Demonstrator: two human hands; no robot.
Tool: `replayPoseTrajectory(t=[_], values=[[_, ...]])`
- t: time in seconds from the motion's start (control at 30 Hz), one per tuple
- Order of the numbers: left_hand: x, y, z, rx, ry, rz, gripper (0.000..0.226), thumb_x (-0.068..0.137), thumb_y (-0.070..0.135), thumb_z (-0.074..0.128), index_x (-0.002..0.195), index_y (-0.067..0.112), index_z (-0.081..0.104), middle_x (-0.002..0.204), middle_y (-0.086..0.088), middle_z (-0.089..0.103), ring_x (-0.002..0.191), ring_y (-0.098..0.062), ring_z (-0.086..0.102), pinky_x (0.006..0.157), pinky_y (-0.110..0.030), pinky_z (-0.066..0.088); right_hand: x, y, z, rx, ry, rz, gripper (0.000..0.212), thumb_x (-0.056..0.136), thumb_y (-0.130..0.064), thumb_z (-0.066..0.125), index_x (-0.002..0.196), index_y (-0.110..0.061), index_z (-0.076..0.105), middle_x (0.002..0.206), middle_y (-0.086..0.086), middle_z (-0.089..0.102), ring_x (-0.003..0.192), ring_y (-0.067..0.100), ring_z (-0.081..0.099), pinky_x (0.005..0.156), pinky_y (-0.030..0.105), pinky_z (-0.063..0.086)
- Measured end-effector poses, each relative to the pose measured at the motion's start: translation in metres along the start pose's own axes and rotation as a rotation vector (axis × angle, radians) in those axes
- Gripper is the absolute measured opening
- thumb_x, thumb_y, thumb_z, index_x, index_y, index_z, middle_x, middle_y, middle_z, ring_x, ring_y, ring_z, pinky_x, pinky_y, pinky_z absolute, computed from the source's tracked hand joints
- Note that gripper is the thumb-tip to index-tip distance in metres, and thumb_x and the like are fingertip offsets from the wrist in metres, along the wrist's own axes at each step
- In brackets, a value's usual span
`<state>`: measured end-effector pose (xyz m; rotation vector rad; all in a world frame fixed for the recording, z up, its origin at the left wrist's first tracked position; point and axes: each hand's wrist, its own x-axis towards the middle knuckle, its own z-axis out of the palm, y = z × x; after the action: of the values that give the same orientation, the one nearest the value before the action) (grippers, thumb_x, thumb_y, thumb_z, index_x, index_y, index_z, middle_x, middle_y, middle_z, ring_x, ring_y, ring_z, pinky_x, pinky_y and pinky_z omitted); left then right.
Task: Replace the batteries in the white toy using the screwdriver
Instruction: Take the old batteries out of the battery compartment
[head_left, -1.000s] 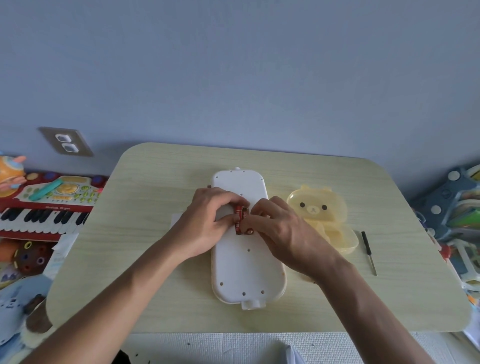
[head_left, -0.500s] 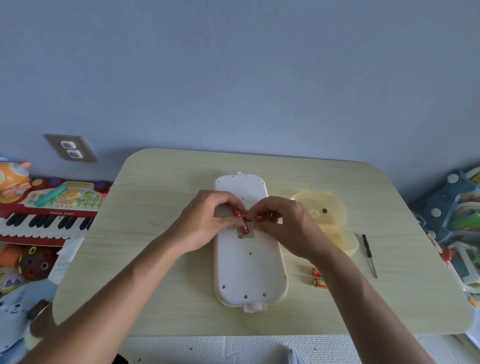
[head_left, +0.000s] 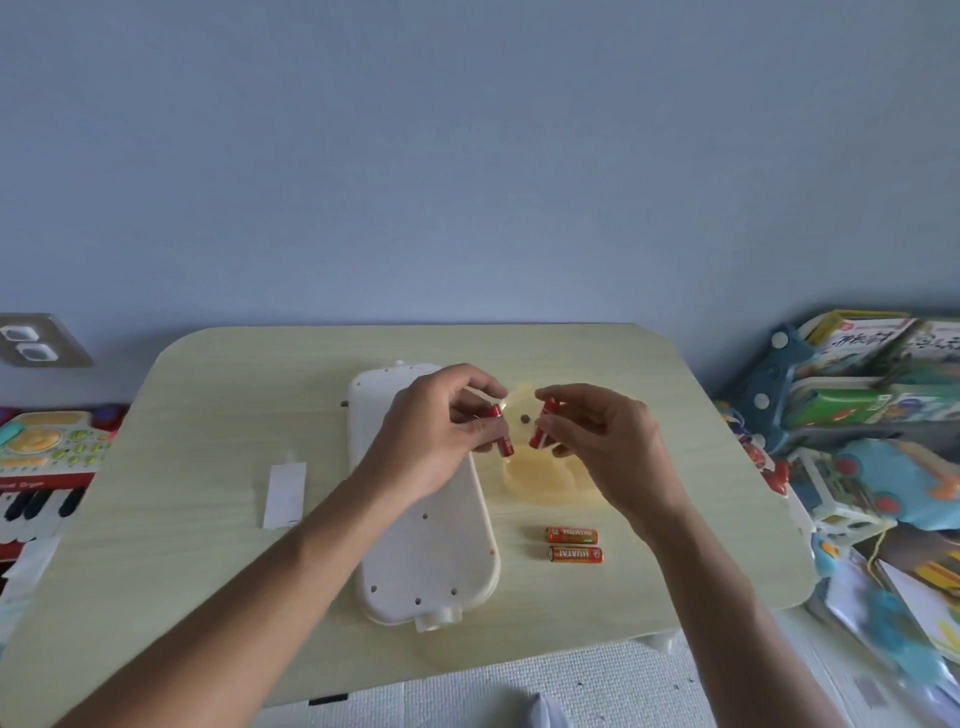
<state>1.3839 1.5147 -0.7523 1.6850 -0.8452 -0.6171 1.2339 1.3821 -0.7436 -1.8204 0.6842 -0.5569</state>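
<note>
The white toy (head_left: 431, 551) lies face down along the middle of the pale wooden table (head_left: 208, 415). My left hand (head_left: 441, 431) is raised over its far half, pinching a red battery (head_left: 503, 434) upright. My right hand (head_left: 597, 431) is lifted over the yellow bear-shaped case (head_left: 540, 478) and holds a second red battery (head_left: 540, 431). Two orange batteries (head_left: 574, 544) lie side by side on the table to the right of the toy. The white battery cover (head_left: 284, 493) rests to the left of the toy. The screwdriver is hidden from view.
A red toy keyboard (head_left: 41, 467) sits off the table's left edge, below a wall socket (head_left: 31, 343). Books and toys (head_left: 872, 415) pile up at the right. A white textured mat (head_left: 519, 691) lies in front of the table.
Both hands lifted away from the toy's battery bay and shifted right, each now holding one red battery. The view also swung to the right, uncovering the two orange batteries.
</note>
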Motion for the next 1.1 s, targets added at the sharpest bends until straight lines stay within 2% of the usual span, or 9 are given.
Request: replayPoseTrajectory(t=[0.13,0.23,0.4,0.5,0.7,0.87,0.93,1.0,1.1], values=[[0.004,-0.003,0.027,0.144,-0.044,0.001,0.023,0.077,0.010,0.083,0.088,0.020,0.065,0.082,0.000,0.076,0.071,-0.013,0.075,0.075,-0.037,0.063,-0.010,0.020,-0.010,-0.240,0.041,0.003,0.016,0.086,-0.018,0.077,0.101,-0.021,0.071,0.071,-0.007,0.078,0.065,0.001,0.069,0.062,0.016,0.053],[0.003,-0.006,0.037,0.272,-0.076,0.026,0.024,0.076,0.016,0.085,0.089,0.023,0.065,0.082,0.005,0.073,0.074,-0.008,0.072,0.076,-0.035,0.062,-0.013,0.033,-0.009,-0.301,0.068,-0.001,0.016,0.083,-0.018,0.080,0.095,-0.021,0.070,0.071,-0.008,0.078,0.067,-0.005,0.070,0.062,0.007,0.047],[0.003,-0.010,0.048,0.439,-0.157,0.080,0.022,0.078,0.021,0.083,0.090,0.019,0.065,0.086,0.006,0.072,0.079,-0.009,0.069,0.075,-0.032,0.059,-0.014,0.048,-0.002,-0.420,0.084,-0.030,0.016,0.078,-0.027,0.081,0.092,-0.025,0.073,0.073,-0.011,0.075,0.070,0.003,0.069,0.065,0.016,0.052],[0.002,-0.012,0.050,0.536,-0.172,0.134,0.020,0.081,0.018,0.080,0.094,0.017,0.065,0.089,0.002,0.071,0.080,-0.014,0.068,0.072,-0.031,0.056,-0.017,0.057,0.000,-0.463,0.096,-0.147,0.012,0.078,-0.021,0.082,0.087,-0.022,0.074,0.072,-0.008,0.068,0.065,0.011,0.064,0.062,0.021,0.052],[0.000,-0.025,0.049,0.651,-0.121,0.256,0.022,0.081,0.028,0.080,0.098,0.019,0.070,0.095,0.005,0.071,0.097,-0.015,0.053,0.077,-0.023,0.038,-0.018,0.072,0.003,-0.546,0.154,-0.261,0.015,0.074,-0.022,0.086,0.086,-0.020,0.078,0.078,-0.004,0.064,0.060,0.007,0.061,0.059,0.018,0.051],[-0.001,-0.031,0.046,0.729,-0.068,0.304,0.026,0.079,0.032,0.080,0.100,0.019,0.074,0.098,0.002,0.063,0.104,-0.022,0.049,0.087,-0.025,0.037,-0.019,0.075,0.007,-0.519,0.175,-0.260,0.019,0.074,-0.022,0.087,0.091,-0.018,0.080,0.083,-0.005,0.066,0.064,0.006,0.063,0.062,0.024,0.055],[-0.005,-0.028,0.043,0.765,-0.026,0.316,0.047,0.074,0.045,0.081,0.113,0.023,0.069,0.108,0.003,0.056,0.110,-0.021,0.045,0.093,-0.033,0.038,-0.021,0.072,0.002,-0.448,0.164,-0.285,0.022,0.076,-0.021,0.086,0.096,-0.016,0.079,0.088,-0.005,0.067,0.071,0.007,0.065,0.066,0.027,0.056],[-0.006,-0.025,0.038,0.840,-0.033,0.290,0.084,0.062,0.064,0.079,0.134,0.030,0.052,0.125,0.003,0.047,0.123,-0.021,0.039,0.099,-0.036,0.032,-0.021,0.067,-0.013,-0.388,0.165,-0.310,0.030,0.077,-0.023,0.085,0.105,-0.018,0.077,0.099,-0.004,0.067,0.086,0.009,0.065,0.074,0.028,0.056],[-0.002,-0.023,0.033,0.964,-0.129,0.194,0.138,0.045,0.081,0.074,0.156,0.030,0.010,0.146,0.001,0.032,0.140,-0.023,0.024,0.112,-0.041,0.020,-0.018,0.062,-0.043,-0.376,0.038,-0.180,0.075,0.074,-0.037,0.085,0.141,-0.030,0.053,0.139,-0.007,0.054,0.128,0.007,0.050,0.100,0.024,0.044]])
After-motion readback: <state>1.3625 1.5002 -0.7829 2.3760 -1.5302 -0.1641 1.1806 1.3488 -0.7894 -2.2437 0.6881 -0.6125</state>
